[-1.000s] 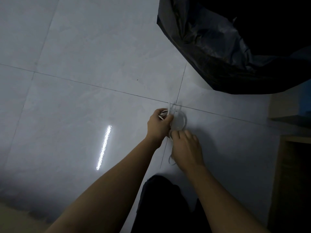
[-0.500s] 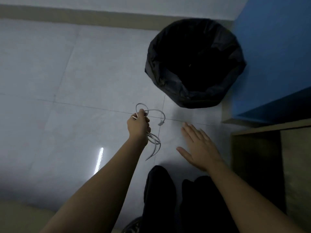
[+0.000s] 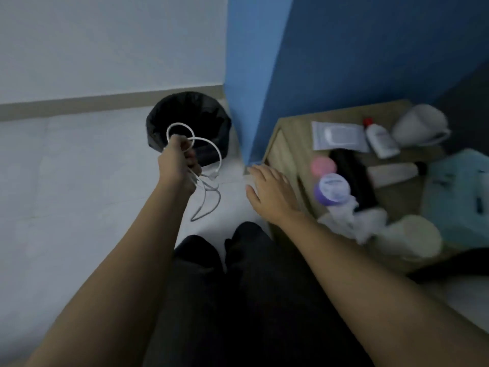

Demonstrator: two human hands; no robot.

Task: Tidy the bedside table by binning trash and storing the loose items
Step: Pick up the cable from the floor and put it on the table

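My left hand grips a loosely coiled white cable, its loops rising above the fist and its ends dangling below, in front of the black-lined bin on the floor. My right hand is flat and empty, fingers spread, hovering by the left edge of the wooden bedside table. On the table lie a white wipes packet, a small white bottle with a red cap, a white mug, a pink lid, a purple-lidded jar, a long black item, crumpled tissue and a white tub.
A blue wall panel rises behind the table and beside the bin. A light blue box sits at the table's right end. Pale floor tiles spread to the left. My dark trouser legs fill the bottom centre.
The view rose from the floor to the bedside table. My left hand lifted the coiled cable off the floor; my right hand let go and moved right toward the table edge.
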